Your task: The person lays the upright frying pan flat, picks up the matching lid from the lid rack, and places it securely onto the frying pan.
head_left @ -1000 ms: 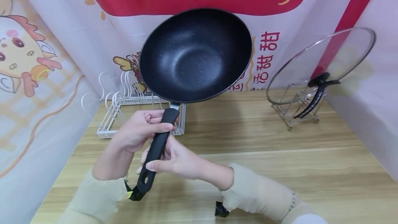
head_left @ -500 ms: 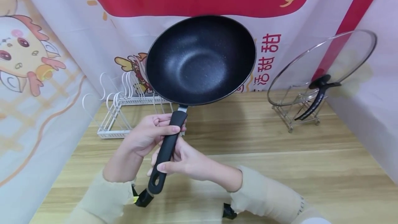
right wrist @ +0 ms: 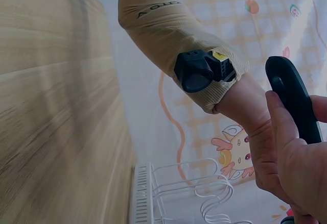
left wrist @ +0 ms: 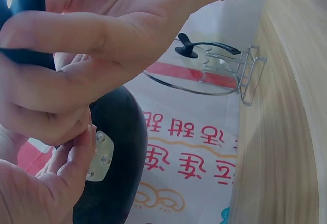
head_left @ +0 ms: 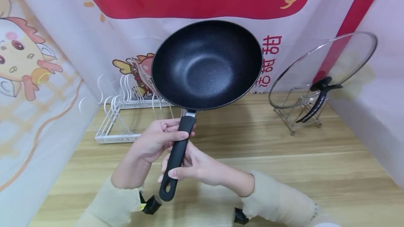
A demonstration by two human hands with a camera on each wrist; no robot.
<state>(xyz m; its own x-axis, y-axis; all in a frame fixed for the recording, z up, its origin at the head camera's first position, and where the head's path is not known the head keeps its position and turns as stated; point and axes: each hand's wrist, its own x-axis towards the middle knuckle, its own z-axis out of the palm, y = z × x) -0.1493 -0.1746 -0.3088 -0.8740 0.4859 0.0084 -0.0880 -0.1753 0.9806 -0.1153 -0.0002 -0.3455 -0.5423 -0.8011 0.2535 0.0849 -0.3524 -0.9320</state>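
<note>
Black inside and out, the pan (head_left: 208,66) is held tilted above the worktop (head_left: 268,160), its hollow face turned toward us in the head view. Only the left wrist view gives us its outer wall, with a riveted metal plate (left wrist: 103,155) beside the fingers; only the right wrist view shows us lettering on the left sleeve (right wrist: 166,32). Wrapped snugly about the handle (head_left: 176,157), the left grip (head_left: 154,141) sits near the pan, thumb across the top; the right grip (head_left: 197,165) clasps lower, thumb near the hanging hole. Well apart, we see a glass lid (head_left: 323,69) on a wire stand (head_left: 291,129) and a white rack (head_left: 116,138).
</note>
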